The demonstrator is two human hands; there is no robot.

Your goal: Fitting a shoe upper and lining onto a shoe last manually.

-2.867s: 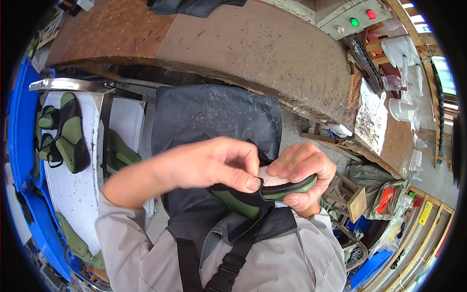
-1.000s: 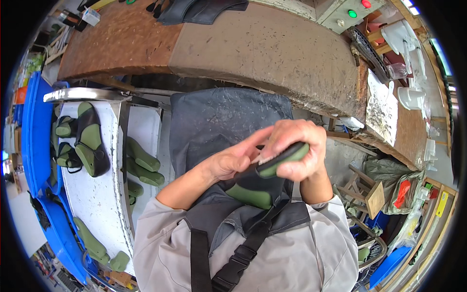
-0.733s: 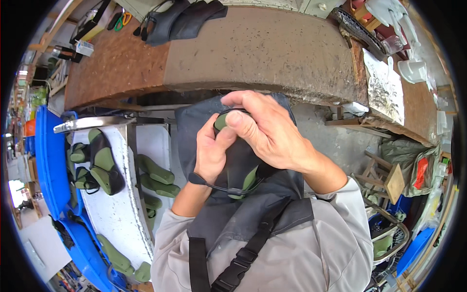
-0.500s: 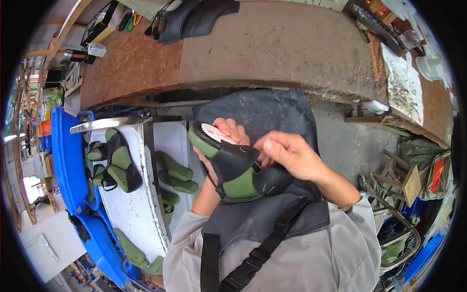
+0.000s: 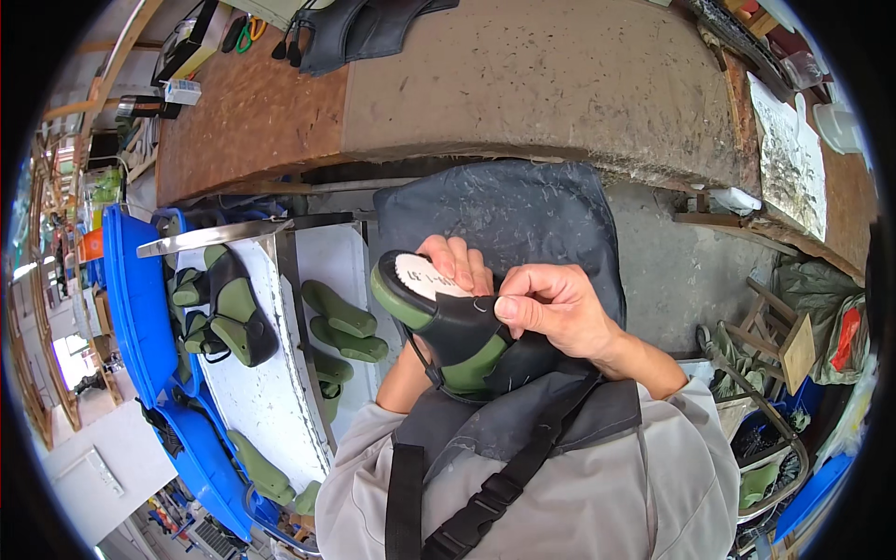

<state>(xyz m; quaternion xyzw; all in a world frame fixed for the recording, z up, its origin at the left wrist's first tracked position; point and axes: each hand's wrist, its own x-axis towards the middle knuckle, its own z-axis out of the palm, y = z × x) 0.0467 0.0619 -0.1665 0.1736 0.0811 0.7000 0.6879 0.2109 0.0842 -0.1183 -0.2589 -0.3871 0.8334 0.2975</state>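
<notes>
The right hand (image 5: 560,313) pinches narrowly, thumb and forefinger closed on the edge of a black upper (image 5: 459,331) near the centre of the frame. The left hand (image 5: 457,264) is wrapped behind the green shoe last (image 5: 399,303), its fingers curled over the far edge and lying against the white insole (image 5: 427,277); its thumb is hidden.

The last is held in the centre of the frame, just left of the right hand, tilted with its insole side facing up. Its long axis slants from upper left to lower right: the rounded end points to the upper left, while the opposite end runs down toward the lap, partly covered.

Beneath and beyond the hands spreads a dark apron (image 5: 504,210). At left, black-and-green lasts (image 5: 233,308) rest on a scuffed white shelf (image 5: 271,411) beside a blue bin (image 5: 140,308). A brown workbench (image 5: 541,93) crosses the top, dark leather pieces (image 5: 369,35) lying at its upper left.
</notes>
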